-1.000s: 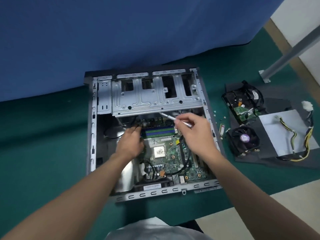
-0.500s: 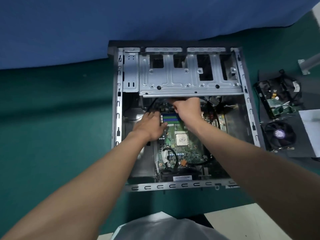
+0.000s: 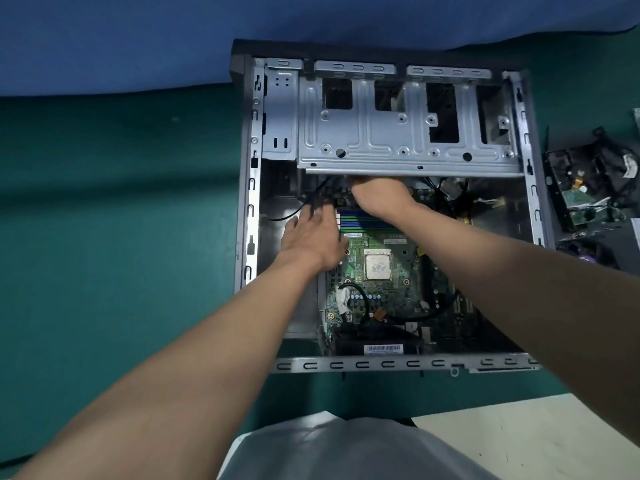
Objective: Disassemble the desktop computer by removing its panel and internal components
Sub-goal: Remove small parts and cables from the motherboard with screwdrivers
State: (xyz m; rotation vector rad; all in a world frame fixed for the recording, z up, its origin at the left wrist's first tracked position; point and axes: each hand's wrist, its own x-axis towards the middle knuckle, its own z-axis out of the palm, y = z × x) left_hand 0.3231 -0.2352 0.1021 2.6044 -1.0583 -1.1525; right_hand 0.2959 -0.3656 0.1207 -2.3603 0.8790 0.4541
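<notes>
Motherboard (image 3: 394, 292), stiff yet probably fragile and best gripped by its bare edges, is lying flat inside the opened case (image 3: 381, 364), the left hand (image 3: 313, 237) resting spread at its ten o'clock corner, the right hand (image 3: 379, 197) reaching under the drive cage (image 3: 381, 140) at twelve, grip hidden.

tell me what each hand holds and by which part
Left hand holds nothing. Right hand reaches under the silver metal drive cage, fingers hidden: cannot tell.

A single head-worn camera is looking forward and steeply down from close above the open computer case (image 3: 247, 209), which is filling the middle, with green mat (image 3: 121, 237) spreading left and near
</notes>
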